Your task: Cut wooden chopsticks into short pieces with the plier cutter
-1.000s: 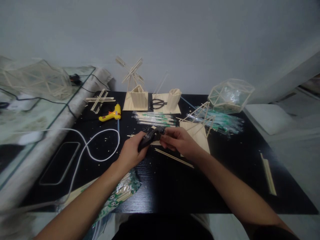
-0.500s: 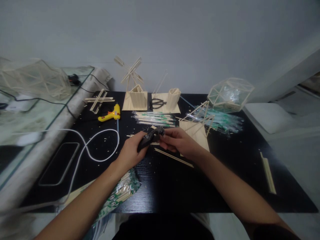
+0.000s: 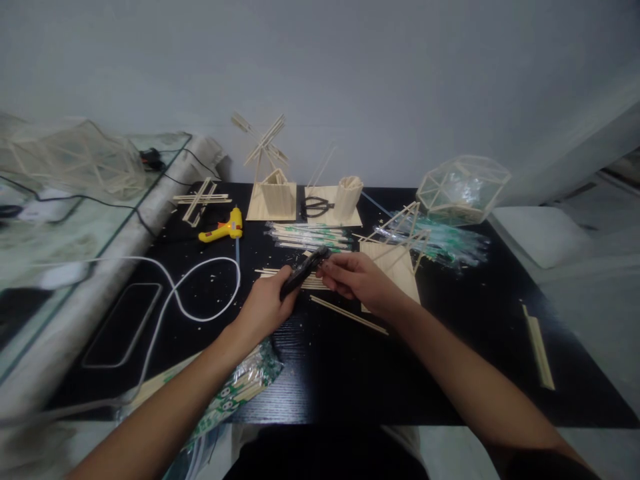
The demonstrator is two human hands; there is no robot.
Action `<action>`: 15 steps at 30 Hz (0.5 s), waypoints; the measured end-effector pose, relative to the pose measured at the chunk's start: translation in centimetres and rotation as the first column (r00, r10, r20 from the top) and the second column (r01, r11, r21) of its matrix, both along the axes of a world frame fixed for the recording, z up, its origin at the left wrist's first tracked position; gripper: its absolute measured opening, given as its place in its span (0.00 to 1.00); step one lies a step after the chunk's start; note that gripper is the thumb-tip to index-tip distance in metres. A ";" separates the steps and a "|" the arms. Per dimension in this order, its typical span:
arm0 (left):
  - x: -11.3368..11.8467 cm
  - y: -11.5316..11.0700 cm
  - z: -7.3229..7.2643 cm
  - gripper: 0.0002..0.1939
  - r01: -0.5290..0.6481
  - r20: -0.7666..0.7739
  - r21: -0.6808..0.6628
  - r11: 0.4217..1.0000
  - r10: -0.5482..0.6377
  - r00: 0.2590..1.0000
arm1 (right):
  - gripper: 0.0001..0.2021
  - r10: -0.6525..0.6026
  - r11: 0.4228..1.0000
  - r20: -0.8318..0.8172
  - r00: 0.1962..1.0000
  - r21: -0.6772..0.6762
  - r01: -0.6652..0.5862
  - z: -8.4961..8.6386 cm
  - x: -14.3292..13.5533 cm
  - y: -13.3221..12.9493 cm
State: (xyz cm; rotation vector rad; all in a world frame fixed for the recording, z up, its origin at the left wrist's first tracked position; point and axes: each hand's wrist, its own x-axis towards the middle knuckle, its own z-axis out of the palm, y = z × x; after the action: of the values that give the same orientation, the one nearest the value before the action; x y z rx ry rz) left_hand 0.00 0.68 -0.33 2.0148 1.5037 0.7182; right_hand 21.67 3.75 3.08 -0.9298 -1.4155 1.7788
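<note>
Over the middle of the black table, my left hand [image 3: 271,297] is wrapped round a black hand tool [image 3: 300,275], whose head points up and to the right. My right hand [image 3: 356,277] is closed in a pinch at the head of the tool; what its fingers hold is too small to make out. Thin wooden sticks [image 3: 350,315] lie just below the hands, and more lie partly hidden behind them. A wooden board [image 3: 395,268] with a stick frame on it is beside my right hand.
A yellow glue gun [image 3: 223,228] and a white cable [image 3: 173,287] lie left. Two boards with stick towers [image 3: 279,199] [image 3: 348,199] stand at the back. Bagged sticks [image 3: 247,380] lie at the front left, a stick polyhedron [image 3: 463,189] at the back right.
The black tool has tilted and looks narrower, its handles closer together. My right hand has stayed near its head, and the view has shifted slightly.
</note>
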 end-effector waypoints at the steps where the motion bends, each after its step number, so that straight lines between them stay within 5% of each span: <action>1: 0.0 0.0 0.0 0.08 -0.001 -0.007 0.004 1.000 0.001 1.000 | 0.17 0.000 1.000 0.002 1.000 -0.001 0.000 0.0 0.0 0.0; 15: -0.1 0.5 -0.5 0.17 -0.138 0.169 -0.014 0.990 0.138 0.976 | 0.11 0.024 0.998 -0.049 0.999 -0.055 -0.027 0.3 0.1 -0.1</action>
State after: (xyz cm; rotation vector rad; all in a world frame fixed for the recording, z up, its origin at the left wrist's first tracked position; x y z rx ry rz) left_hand -0.05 1.15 -0.81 1.8106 1.5528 0.9196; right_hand 21.82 3.67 3.38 -0.8951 -1.3599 1.8552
